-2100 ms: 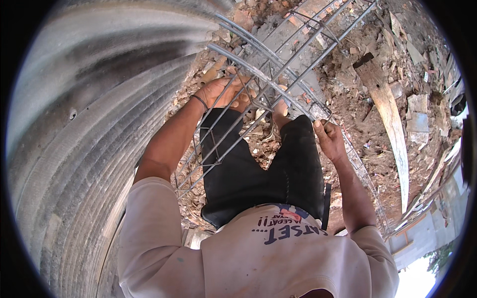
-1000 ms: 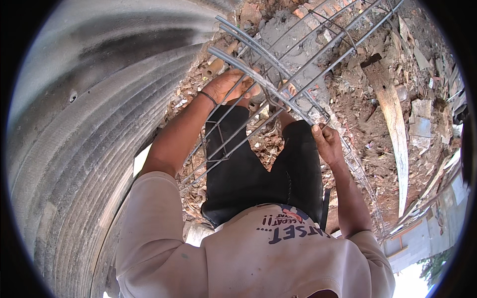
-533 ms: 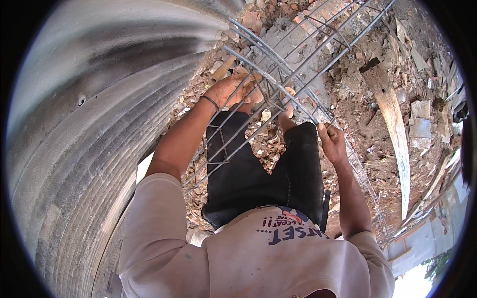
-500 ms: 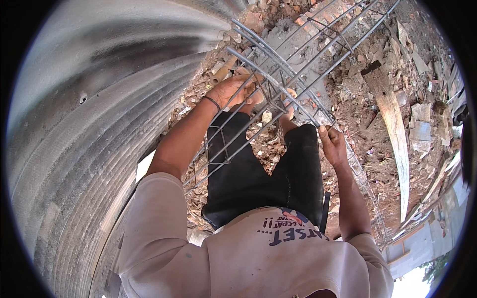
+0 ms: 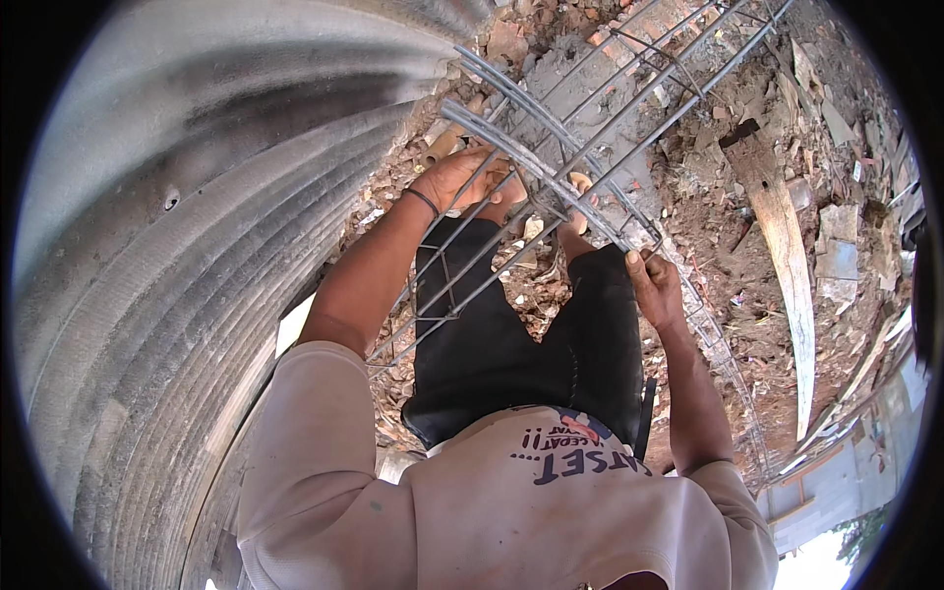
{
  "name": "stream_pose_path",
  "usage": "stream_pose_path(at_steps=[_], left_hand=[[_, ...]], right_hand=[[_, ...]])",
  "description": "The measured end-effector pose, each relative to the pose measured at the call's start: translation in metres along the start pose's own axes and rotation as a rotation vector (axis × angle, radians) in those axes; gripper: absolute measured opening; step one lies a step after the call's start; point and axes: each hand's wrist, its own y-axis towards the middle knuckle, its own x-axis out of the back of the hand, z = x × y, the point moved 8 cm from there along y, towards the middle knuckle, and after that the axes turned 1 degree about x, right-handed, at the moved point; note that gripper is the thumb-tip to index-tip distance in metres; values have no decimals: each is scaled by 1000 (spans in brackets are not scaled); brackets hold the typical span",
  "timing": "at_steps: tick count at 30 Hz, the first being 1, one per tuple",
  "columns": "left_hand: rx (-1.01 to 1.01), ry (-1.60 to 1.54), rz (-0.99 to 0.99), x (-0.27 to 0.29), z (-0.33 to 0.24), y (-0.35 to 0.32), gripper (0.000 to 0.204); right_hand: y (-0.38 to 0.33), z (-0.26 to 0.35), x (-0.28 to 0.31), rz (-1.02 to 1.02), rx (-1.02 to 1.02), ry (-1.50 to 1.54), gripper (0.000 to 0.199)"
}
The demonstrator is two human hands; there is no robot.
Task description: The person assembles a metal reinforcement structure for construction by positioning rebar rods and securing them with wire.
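A steel rebar cage (image 5: 605, 141) runs slantwise from the upper right down to the lower left, its lower end over my black trousers. Across it lie grey steel bars (image 5: 482, 126), their cut ends toward the corrugated sheets. My left hand (image 5: 457, 182) is closed at the crossing, fingers curled round a bar of the cage; the fingertips are partly hidden. At the other side my right hand (image 5: 656, 285) grips the crossing bars near a square stirrup, thumb on top. Thin square stirrups (image 5: 447, 280) tie the cage's long bars together.
Grey corrugated sheets (image 5: 187, 285) rise close on my left. Rubble and brown soil (image 5: 728, 246) cover the ground. A long split wooden plank (image 5: 777, 256) lies at right. Wet grey mortar (image 5: 570, 84) spreads beneath the cage. A brown pipe piece (image 5: 444, 146) lies by my left hand.
The near crossing bars have turned or shifted slightly, so two now show side by side at their cut ends. My right hand has moved a little left; my left hand stays nearly in place.
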Motion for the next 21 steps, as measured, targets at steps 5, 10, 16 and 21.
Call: stream_pose_path(at_steps=[5, 10, 16, 21], left_hand=[[-62, 143, 107, -21, -10, -6, 49], [-75, 242, -1, -29, -15, -12, 44], [-71, 265, -26, -12, -15, -8, 43], [-61, 163, -9, 2, -14, 1, 47]], right_hand=[[3, -9, 13, -24, 1, -45, 57], [-2, -3, 16, -17, -32, -23, 57], [-7, -7, 8, 16, -74, -34, 55], [-6, -2, -1, 31, -73, -59, 55]])
